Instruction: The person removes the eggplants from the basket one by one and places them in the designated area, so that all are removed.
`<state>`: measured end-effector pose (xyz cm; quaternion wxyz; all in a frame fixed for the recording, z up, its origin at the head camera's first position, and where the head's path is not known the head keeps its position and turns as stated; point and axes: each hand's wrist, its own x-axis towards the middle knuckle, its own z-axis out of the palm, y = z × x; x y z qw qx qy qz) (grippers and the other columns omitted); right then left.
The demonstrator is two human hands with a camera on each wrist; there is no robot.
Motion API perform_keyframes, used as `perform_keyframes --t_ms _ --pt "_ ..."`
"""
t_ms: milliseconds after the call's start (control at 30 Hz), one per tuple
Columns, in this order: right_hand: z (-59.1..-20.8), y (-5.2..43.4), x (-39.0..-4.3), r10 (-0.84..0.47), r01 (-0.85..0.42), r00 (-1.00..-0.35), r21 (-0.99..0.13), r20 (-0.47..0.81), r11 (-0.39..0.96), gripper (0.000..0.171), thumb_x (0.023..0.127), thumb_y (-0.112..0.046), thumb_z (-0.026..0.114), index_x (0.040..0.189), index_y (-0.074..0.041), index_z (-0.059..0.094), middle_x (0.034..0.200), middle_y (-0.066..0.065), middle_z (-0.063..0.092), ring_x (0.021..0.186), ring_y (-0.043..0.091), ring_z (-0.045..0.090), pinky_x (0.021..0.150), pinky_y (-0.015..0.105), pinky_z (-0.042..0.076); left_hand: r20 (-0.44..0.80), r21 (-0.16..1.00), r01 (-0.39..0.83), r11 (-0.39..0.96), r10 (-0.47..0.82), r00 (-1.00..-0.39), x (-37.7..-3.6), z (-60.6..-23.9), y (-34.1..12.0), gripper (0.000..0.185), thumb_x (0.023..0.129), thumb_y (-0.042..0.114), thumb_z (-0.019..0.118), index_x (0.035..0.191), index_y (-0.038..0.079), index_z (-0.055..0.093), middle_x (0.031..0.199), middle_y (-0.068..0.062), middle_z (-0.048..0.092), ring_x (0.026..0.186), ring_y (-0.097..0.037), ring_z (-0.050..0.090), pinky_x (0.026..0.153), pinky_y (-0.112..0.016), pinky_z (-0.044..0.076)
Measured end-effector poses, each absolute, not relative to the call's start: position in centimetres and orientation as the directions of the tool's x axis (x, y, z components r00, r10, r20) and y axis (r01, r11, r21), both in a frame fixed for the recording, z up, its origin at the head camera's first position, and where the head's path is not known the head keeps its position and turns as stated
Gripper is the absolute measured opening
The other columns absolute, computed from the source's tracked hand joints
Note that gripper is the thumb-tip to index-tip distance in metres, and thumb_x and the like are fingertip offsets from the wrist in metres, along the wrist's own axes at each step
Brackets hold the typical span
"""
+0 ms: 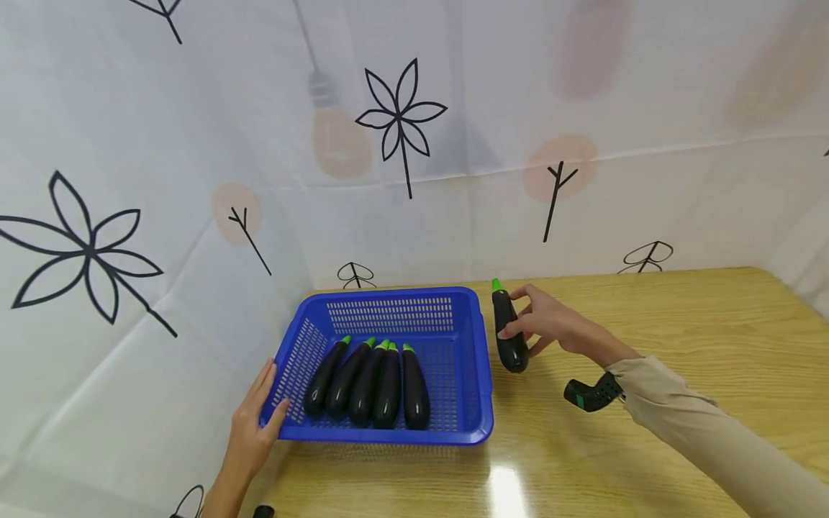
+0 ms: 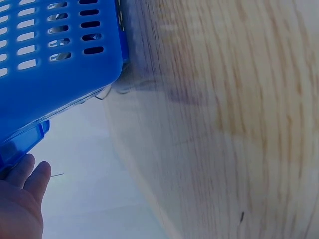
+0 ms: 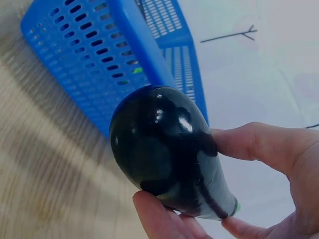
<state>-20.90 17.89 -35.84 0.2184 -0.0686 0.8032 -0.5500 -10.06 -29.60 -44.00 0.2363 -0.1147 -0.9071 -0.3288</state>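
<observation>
Right hand grip holds glossy dark plastic eggplant beside blue slotted plastic basket; left hand, fingers straight, steadies its rim.

Open tabletop right of basket; curtain close behind.

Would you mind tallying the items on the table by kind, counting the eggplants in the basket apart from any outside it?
Eggplants in the blue basket: 5
Eggplant outside it, gripped by the right hand: 1
Baskets, left hand at its rim: 1
Total: 7 things
</observation>
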Motion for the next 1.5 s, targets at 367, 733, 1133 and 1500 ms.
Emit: perform_keyframes --t_ms 367,733,1133,1500 --pt "-37.2 18.0 -21.4 -0.323 0.154 -0.899 -0.903 -0.297 0.401 0.082 0.08 -0.015 0.073 0.14 0.002 0.02 0.108 0.026 0.054 0.089 0.034 0.056 0.065 0.045 0.057 0.49 0.553 0.35 0.756 0.044 -0.871 -10.0 -43.9 -29.6 0.063 0.089 0.004 0.061 0.146 0.004 0.035 0.152 -0.006 0.03 0.137 -0.018 0.028 0.102 -0.006 0.018" --pt "-38.5 18.2 -22.0 -0.303 0.154 -0.903 -0.888 -0.305 0.434 0.08 0.08 -0.016 0.072 0.14 0.003 0.021 0.111 0.029 0.052 0.092 0.035 0.058 0.065 0.044 0.057 0.509 0.553 0.368 0.748 0.046 -0.859 -10.1 -44.0 -29.6 0.063 0.087 0.001 0.061 0.145 0.003 0.036 0.151 -0.007 0.032 0.137 -0.017 0.029 0.103 -0.007 0.019" --pt "-39.6 18.4 -22.3 -0.292 0.148 -0.906 -0.876 -0.306 0.46 0.079 0.082 -0.015 0.07 0.139 0.007 0.02 0.117 0.034 0.049 0.095 0.039 0.06 0.066 0.045 0.056 0.496 0.559 0.357 0.748 0.043 -0.867 -10.1 -44.0 -29.6 0.063 0.088 0.003 0.061 0.146 0.004 0.035 0.151 -0.006 0.03 0.137 -0.014 0.027 0.102 -0.006 0.019" --pt "-40.8 18.4 -22.5 -0.247 0.134 -0.923 -0.85 -0.293 0.509 0.078 0.08 -0.012 0.071 0.137 0.009 0.022 0.125 0.038 0.04 0.095 0.04 0.061 0.063 0.047 0.056 0.488 0.561 0.351 0.75 0.043 -0.872 -10.1 -44.1 -29.6 0.063 0.089 0.003 0.06 0.146 0.005 0.034 0.152 -0.006 0.03 0.138 -0.017 0.027 0.102 -0.006 0.018"
